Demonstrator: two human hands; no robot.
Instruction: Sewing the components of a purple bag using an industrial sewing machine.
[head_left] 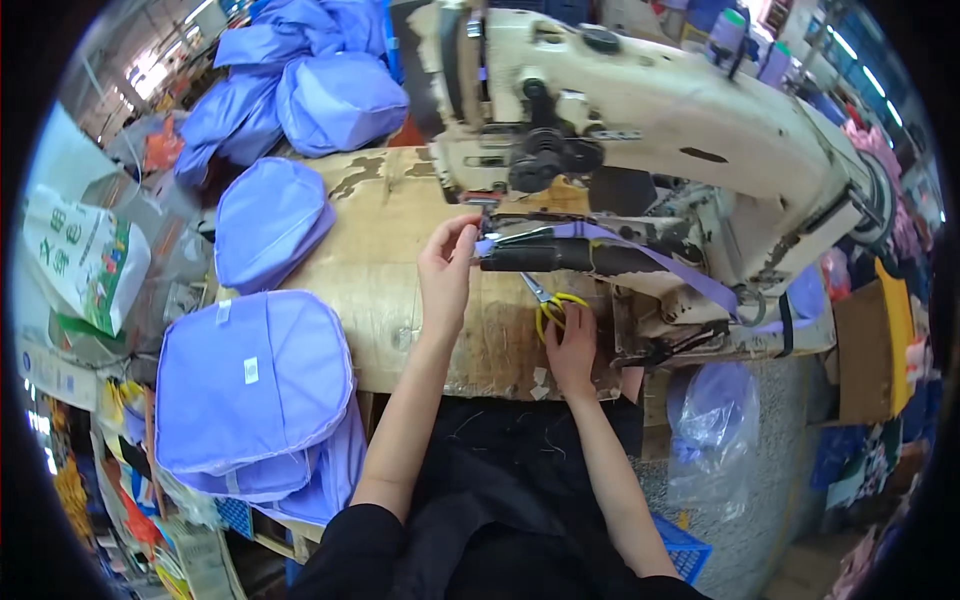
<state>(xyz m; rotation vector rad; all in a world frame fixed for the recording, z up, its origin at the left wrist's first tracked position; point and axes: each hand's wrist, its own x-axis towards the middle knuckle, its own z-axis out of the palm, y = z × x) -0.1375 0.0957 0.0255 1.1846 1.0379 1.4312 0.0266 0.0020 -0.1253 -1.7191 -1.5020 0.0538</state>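
A cream, paint-chipped sewing machine (690,110) stands over the worktable. By its needle, my left hand (448,265) has thumb and fingers pinched together; what is between them is too small to make out. Right beside those fingertips lies the end of a purple tape (690,280), which runs along the machine's narrow arm from the right. Below that arm, my right hand (574,352) curls at the yellow handles of a pair of scissors (548,302). The scissors rest on the table, blades pointing away to the left.
Purple sewn bag panels (255,375) are stacked at the left, with another purple piece (268,225) behind them. More purple bags (340,100) pile up at the back. Scuffed wooden tabletop (390,300) lies around my left forearm. An open carton (870,350) stands on the right.
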